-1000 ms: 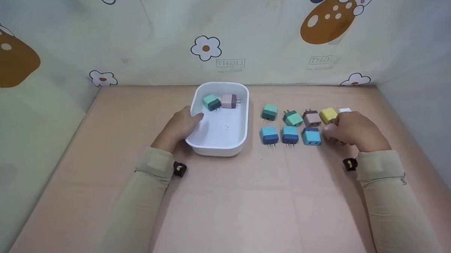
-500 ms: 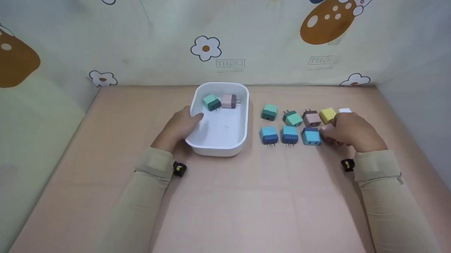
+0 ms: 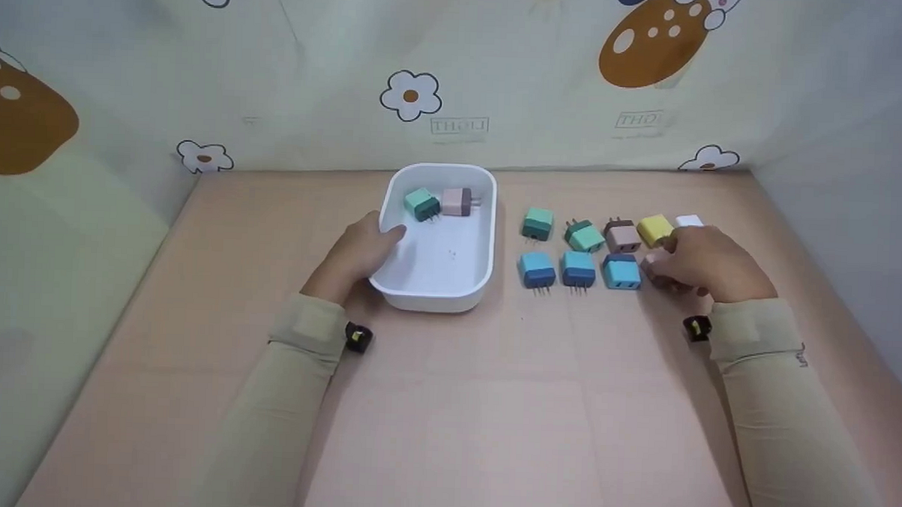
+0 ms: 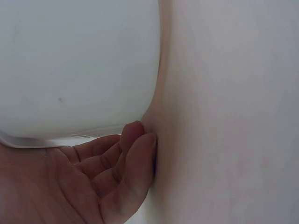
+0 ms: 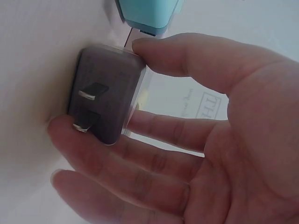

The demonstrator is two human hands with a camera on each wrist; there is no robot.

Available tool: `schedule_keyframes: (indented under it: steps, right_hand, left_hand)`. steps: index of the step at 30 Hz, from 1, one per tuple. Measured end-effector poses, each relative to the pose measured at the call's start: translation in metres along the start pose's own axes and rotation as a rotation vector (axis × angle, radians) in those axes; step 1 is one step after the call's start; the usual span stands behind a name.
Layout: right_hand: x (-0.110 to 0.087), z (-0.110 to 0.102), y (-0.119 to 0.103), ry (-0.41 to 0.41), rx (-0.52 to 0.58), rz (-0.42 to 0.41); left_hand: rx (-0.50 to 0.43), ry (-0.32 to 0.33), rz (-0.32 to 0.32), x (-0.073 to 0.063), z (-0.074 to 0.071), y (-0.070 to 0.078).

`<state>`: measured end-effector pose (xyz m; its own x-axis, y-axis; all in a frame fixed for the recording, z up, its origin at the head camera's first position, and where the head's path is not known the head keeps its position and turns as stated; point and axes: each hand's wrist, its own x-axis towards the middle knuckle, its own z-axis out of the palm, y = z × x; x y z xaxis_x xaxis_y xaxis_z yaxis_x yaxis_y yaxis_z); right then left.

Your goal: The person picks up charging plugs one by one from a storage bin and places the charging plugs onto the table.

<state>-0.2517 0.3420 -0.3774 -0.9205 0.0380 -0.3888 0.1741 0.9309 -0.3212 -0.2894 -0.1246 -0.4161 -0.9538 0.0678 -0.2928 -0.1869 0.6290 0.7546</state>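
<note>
My left hand [image 3: 361, 252] grips the left side of a white plastic tub [image 3: 435, 287], thumb over the rim; the left wrist view shows its fingers [image 4: 126, 170] curled beside the outer wall. Lying in the tub are a green charger plug [image 3: 423, 204] and a mauve one [image 3: 456, 202]. On the right, my right hand [image 3: 706, 264] pinches another mauve charger plug [image 5: 105, 93] between thumb and fingers, its two flat prongs showing in the right wrist view. In the head view the hand mostly covers this plug.
Beside the tub are two rows of charger plugs: green [image 3: 537, 223], green [image 3: 585, 237], mauve [image 3: 622, 237], yellow [image 3: 655, 230] and white [image 3: 688, 220] behind; blue ones [image 3: 537, 270] in front. A patterned cloth wall [image 3: 313, 113] borders the table [image 3: 445, 433].
My right hand has shifted slightly left, close to the blue plug at the row's end. The left hand and the tub stay where they were.
</note>
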Motion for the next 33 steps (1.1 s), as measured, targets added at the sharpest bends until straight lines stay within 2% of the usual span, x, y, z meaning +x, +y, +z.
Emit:
schedule_keyframes:
  steps: [9,14,17,20,24,28,33]
  right_hand:
    - [-0.001,-0.004,0.006,0.002,-0.031,-0.012]
    - [-0.005,-0.010,0.007,-0.019,0.011,0.025]
    - [-0.010,-0.018,0.009,0.002,0.007,0.027]
    - [-0.014,-0.026,0.011,0.056,-0.036,-0.003]
    - [-0.019,-0.033,0.014,0.180,-0.076,-0.068]
    - [-0.025,-0.038,0.012,0.295,-0.044,-0.094]
    - [-0.034,-0.041,0.005,0.401,-0.014,-0.116]
  left_hand:
    - [0.015,0.004,0.024,-0.002,0.000,0.002]
    - [0.003,-0.003,-0.006,-0.002,0.000,0.003]
    - [0.000,-0.002,-0.010,-0.002,0.000,0.003]
    - [-0.001,0.001,-0.010,-0.002,0.000,0.003]
    - [0.002,0.001,-0.021,-0.002,0.001,0.004]
    - [-0.003,0.007,-0.028,-0.002,0.002,0.003]
    - [-0.015,0.001,-0.010,-0.002,0.002,0.001]
